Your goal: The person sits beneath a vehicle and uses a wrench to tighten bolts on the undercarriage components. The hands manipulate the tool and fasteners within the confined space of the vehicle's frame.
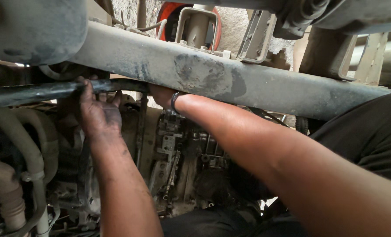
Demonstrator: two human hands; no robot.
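Left hand (96,112) wrapped around dark rod (37,91), right hand (160,94) hidden behind dusty beam (213,74), grip unclear, cramped gap, greasy engine (182,153) beyond.

A: Which member carries the parts?
B: The grey crossbeam (213,77), running diagonally from upper left to lower right, dusty and smudged dark.
A: What sits directly on it?
B: A U-shaped bracket (196,24) and a metal plate bracket (254,39).
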